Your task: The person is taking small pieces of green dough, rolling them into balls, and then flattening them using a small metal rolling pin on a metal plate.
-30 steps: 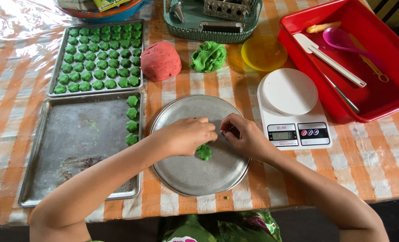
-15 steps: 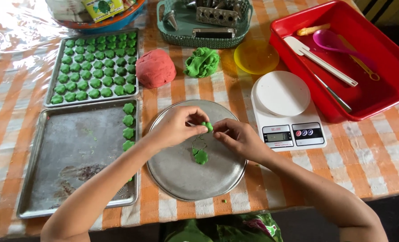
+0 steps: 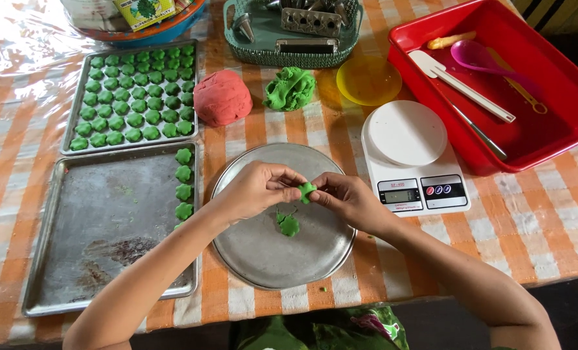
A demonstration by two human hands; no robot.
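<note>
Above the round metal plate (image 3: 302,259), my left hand (image 3: 253,189) and my right hand (image 3: 347,198) pinch a small piece of green dough (image 3: 306,191) between their fingertips. A flower-shaped green dough piece (image 3: 289,224) lies on the plate just below them. Left of the plate, a metal baking tray (image 3: 101,227) carries a short column of shaped green pieces (image 3: 184,183) along its right edge.
A second tray (image 3: 131,97) full of several green pieces sits at the back left. Behind the plate lie a red dough ball (image 3: 221,97) and a green dough lump (image 3: 290,88). A white kitchen scale (image 3: 411,159), yellow lid (image 3: 368,79), red tub (image 3: 496,84) with utensils and green basket (image 3: 295,32) stand to the right and back.
Both hands have lifted off the plate, bringing a small bit of green dough up between the fingertips. The shaped piece stays on the plate.
</note>
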